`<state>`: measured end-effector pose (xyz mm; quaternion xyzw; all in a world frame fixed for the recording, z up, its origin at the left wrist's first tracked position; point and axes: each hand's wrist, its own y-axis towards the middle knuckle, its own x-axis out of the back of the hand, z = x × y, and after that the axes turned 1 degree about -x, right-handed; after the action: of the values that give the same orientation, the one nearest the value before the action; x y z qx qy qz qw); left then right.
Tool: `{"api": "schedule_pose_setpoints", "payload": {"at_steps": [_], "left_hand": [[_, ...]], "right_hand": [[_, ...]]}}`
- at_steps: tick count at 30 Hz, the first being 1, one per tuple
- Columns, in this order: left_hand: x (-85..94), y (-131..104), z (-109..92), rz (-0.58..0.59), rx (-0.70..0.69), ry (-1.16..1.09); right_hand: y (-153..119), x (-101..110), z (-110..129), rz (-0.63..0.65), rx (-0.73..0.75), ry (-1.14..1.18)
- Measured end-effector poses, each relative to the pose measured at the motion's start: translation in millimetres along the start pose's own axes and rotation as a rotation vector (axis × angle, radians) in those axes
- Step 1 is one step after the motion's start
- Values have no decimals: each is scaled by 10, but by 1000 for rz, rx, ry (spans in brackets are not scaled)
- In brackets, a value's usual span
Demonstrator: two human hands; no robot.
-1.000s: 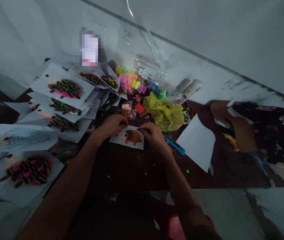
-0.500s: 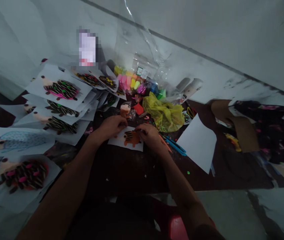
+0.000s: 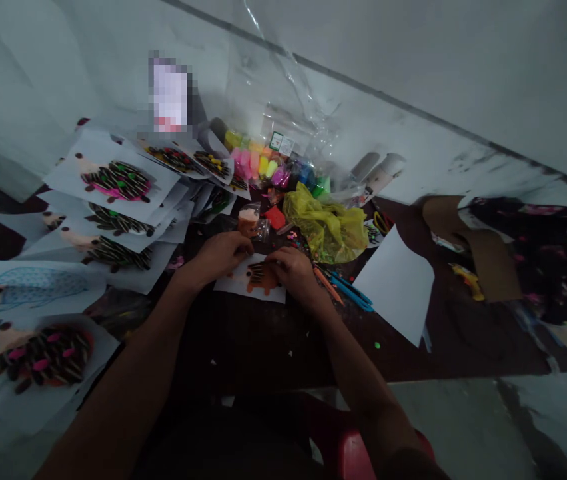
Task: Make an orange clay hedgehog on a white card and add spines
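Note:
On the dark table lies a small white paper (image 3: 230, 287) bearing an orange clay hedgehog (image 3: 262, 285), with a few dark striped seeds on its back. My right hand (image 3: 290, 270) rests over the hedgehog's right side, its thumb and fingers pinched together; whatever is between the fingertips is too small to make out. At the paper's upper left edge my left hand (image 3: 226, 255) has its fingers bent and closed together, their tips partly hidden. Just behind the hands stands a small tub (image 3: 248, 220) beside a clear packet (image 3: 262, 230).
Finished hedgehog pictures (image 3: 116, 180) are stacked at left. A yellow plastic bag (image 3: 326, 223) and packs of coloured clay (image 3: 268, 163) lie behind. To the right are blue scissors (image 3: 353, 292), an orange tool (image 3: 328, 285), a blank sheet (image 3: 398, 287) and cardboard (image 3: 496, 270).
My right fingertips have shifted very slightly left over the hedgehog. The left hand stays almost in place, and the whole view has drifted a little.

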<state>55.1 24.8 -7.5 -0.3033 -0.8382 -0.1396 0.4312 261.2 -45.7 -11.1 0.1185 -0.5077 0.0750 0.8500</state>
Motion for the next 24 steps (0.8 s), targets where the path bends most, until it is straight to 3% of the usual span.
{"api": "schedule_pose_setpoints", "payload": {"at_steps": [24], "left_hand": [[-56,10,65,-11,-23,24]], "right_hand": [[6,-18,63,32,12,-127]]}}
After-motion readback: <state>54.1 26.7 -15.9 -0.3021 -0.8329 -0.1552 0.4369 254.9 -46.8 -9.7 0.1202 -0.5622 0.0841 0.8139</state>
